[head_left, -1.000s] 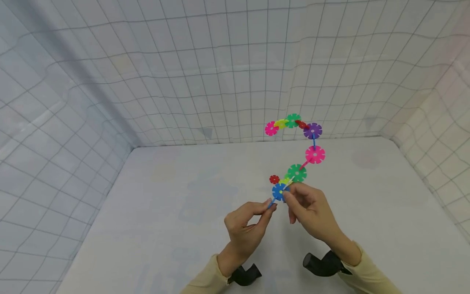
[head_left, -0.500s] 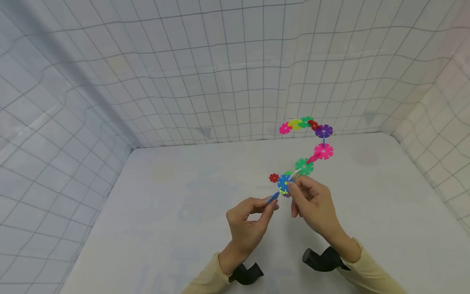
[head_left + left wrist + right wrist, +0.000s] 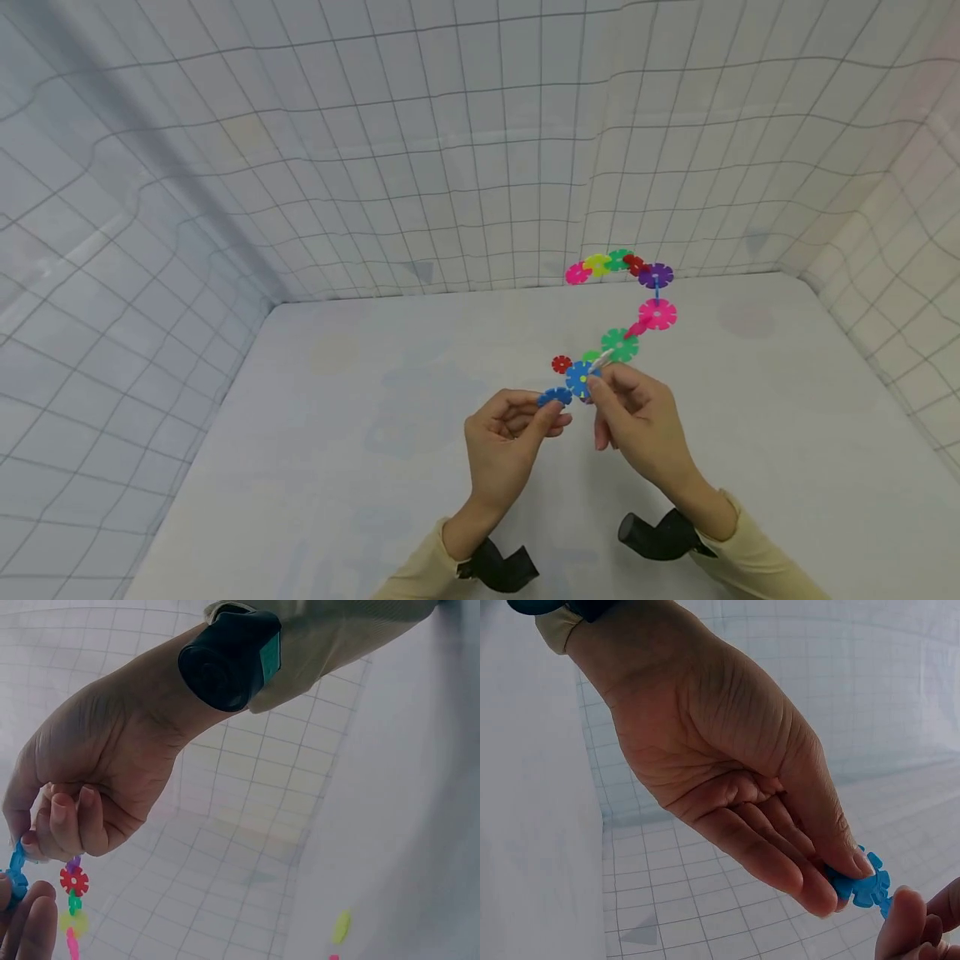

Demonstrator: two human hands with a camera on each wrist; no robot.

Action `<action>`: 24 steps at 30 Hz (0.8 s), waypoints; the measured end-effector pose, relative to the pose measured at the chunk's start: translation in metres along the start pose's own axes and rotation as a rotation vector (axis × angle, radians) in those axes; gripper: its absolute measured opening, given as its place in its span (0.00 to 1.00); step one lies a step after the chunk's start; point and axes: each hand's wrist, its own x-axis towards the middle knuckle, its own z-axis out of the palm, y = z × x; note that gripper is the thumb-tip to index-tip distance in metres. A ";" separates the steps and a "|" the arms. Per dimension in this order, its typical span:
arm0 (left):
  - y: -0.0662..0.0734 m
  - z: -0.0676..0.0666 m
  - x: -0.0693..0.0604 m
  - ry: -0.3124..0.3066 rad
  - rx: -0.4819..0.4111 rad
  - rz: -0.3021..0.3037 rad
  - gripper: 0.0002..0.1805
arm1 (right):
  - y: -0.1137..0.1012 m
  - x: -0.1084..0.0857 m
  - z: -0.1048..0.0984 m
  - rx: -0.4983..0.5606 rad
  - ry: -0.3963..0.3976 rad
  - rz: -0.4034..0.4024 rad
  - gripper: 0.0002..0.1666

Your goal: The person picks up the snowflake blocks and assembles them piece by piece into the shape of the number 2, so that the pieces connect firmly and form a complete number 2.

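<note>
In the head view, my left hand [image 3: 504,446] pinches a blue notched disc [image 3: 554,397] between thumb and fingers. My right hand [image 3: 641,425] pinches another blue notched disc [image 3: 581,379] at the near end of a chain of interlocking snowflake discs. The two blue discs sit almost edge to edge; whether they are joined is hard to tell. A white disc [image 3: 602,360], seen nearly edge-on, and a green disc [image 3: 619,345] follow along the chain. It bends up through a pink disc [image 3: 657,314] and a purple disc [image 3: 656,276]. Right fingertips partly cover the near end.
A small red disc [image 3: 562,364] shows just beyond the blue discs. The chain's far end, a pink disc [image 3: 577,273], overlaps the foot of the back wall in view. Grid-patterned netting [image 3: 480,167] encloses the white tabletop [image 3: 337,467] at back and sides.
My left hand has turned its blue disc from edge-on to a flatter face and drawn its fingers in. The chain shifted right, then slightly back and down with my right hand.
</note>
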 end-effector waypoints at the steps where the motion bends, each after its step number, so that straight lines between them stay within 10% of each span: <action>1: 0.003 0.000 0.001 -0.006 0.011 -0.001 0.07 | 0.000 0.000 0.000 -0.003 0.006 -0.007 0.11; 8: 0.021 0.001 0.011 -0.057 0.192 0.099 0.07 | 0.002 0.000 -0.001 -0.025 0.016 -0.045 0.12; 24: 0.004 -0.012 0.004 -0.086 0.563 0.403 0.10 | 0.006 0.000 -0.002 -0.098 -0.089 -0.107 0.14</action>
